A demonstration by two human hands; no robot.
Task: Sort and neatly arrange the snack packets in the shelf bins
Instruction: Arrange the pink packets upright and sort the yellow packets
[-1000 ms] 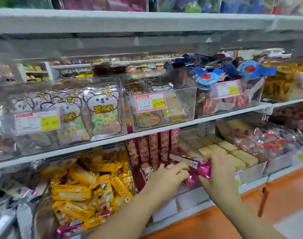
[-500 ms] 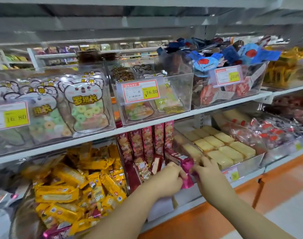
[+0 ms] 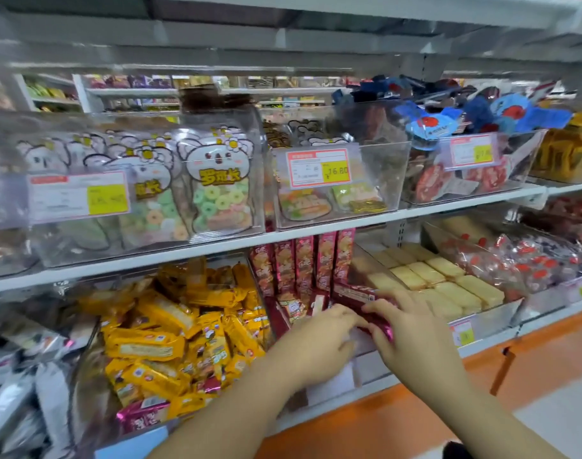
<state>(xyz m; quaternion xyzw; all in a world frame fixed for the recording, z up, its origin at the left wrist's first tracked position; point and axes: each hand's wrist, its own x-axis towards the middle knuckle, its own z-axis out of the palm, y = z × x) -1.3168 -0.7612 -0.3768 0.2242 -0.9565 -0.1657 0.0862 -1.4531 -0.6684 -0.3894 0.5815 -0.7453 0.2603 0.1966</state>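
Note:
A dark red and magenta snack packet (image 3: 354, 294) lies flat at the front of the clear bin (image 3: 366, 362) on the lower shelf, where matching red packets (image 3: 304, 260) stand upright in a row. My left hand (image 3: 316, 342) curls round the packet's left end, its fingertips hidden behind the packet. My right hand (image 3: 412, 339) grips the right end, and the packet's pink crimped edge (image 3: 387, 331) shows under its fingers. Both hands meet over the bin's front wall.
Left of this bin is a bin of jumbled yellow packets (image 3: 183, 329), with one stray magenta packet (image 3: 140, 415) at its front. To the right lie neat pale yellow wafers (image 3: 448, 283), then red-dotted clear packets (image 3: 531, 263). The upper shelf carries bins of ring candy (image 3: 216, 200) and blue packets (image 3: 448, 124).
Both hands have carried the magenta packet left and lower, from in front of the wafer bin to the front of the red-packet bin. The hands have drawn closer together.

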